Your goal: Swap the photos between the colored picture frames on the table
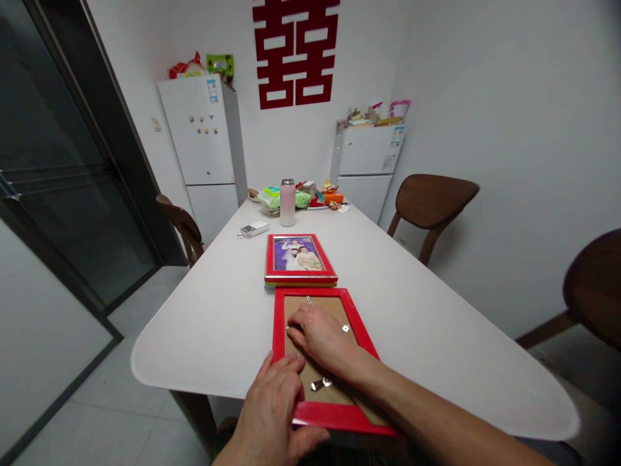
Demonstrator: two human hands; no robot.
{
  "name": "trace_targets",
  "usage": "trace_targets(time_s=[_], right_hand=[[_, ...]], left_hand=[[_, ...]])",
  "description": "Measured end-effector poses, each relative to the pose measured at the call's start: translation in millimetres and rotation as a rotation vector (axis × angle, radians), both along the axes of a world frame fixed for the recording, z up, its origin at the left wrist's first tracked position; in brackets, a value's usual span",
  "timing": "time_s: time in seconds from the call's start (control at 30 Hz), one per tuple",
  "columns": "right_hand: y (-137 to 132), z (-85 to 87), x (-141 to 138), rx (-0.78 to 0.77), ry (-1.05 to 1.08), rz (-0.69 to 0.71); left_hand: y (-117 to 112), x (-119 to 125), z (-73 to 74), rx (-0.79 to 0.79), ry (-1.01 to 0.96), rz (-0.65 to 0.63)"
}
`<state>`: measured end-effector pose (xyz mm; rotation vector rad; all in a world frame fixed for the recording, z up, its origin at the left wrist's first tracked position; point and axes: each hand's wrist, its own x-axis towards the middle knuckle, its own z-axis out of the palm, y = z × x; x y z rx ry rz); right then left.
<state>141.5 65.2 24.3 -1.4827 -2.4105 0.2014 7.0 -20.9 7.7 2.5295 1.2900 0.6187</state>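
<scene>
A red picture frame [356, 317] lies face down at the near edge of the white table [427, 310], its brown backing board [334, 305] up with small metal clips. My left hand [274, 408] grips the frame's near left corner, thumb under the front rail. My right hand [323, 336] rests on the backing board, fingers curled and pressed at a clip by the left rail. Just beyond lies a second red frame [299, 259], face up, showing a photo.
Farther back on the table stand a pink bottle [288, 202], a small silver device [253, 229] and a pile of snacks [310, 194]. Wooden chairs [429, 204] flank the table. Two white fridges [206, 142] stand against the far wall.
</scene>
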Motion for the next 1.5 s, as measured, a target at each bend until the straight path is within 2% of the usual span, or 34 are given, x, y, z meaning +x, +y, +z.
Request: trace_targets(time_s=[0.17, 0.23, 0.43, 0.6, 0.7, 0.8, 0.93, 1.03, 1.1, 1.2, 1.37, 1.43, 1.5], right_hand=[[19, -3.8, 24, 0.065, -0.072, -0.200], [25, -6.7, 30, 0.057, -0.099, -0.233], [28, -12.6, 31, 0.087, -0.078, -0.184], [25, -7.3, 31, 0.061, -0.035, -0.169], [12, 1.5, 36, 0.056, 0.051, -0.138], [-14, 8.4, 46, 0.017, 0.106, -0.114], [-47, 5.8, 53, -0.061, 0.087, -0.098], [-55, 1.7, 51, -0.066, 0.141, -0.104], [-53, 4.1, 50, -0.094, 0.178, -0.118], [-48, 16.6, 51, -0.117, 0.202, -0.138], [-55, 40.0, 40, -0.086, 0.254, -0.113], [-60, 43.1, 30, -0.074, 0.302, -0.063], [-62, 41.9, 25, -0.061, 0.357, -0.011]], left_hand=[[1, -1, -0.6, 0.002, -0.017, -0.014], [2, 0, -0.3, -0.008, -0.010, -0.007], [2, 0, -0.6, -0.030, 0.012, -0.017], [1, 0, -0.7, -0.023, 0.007, -0.015], [-1, 1, 1.7, -0.032, 0.007, 0.007], [-2, 2, 4.6, -0.050, -0.002, 0.024], [-3, 4, 5.3, -0.082, -0.029, 0.035], [-3, 2, 3.7, -0.108, -0.074, 0.039], [-3, -1, 3.5, -0.133, -0.145, 0.039], [0, -4, 6.4, -0.195, -0.336, 0.081], [12, 1, 17.4, -0.386, -0.877, 0.153], [17, -1, 21.9, -0.505, -1.060, 0.203], [21, -10, 25.5, -0.598, -1.162, 0.272]])
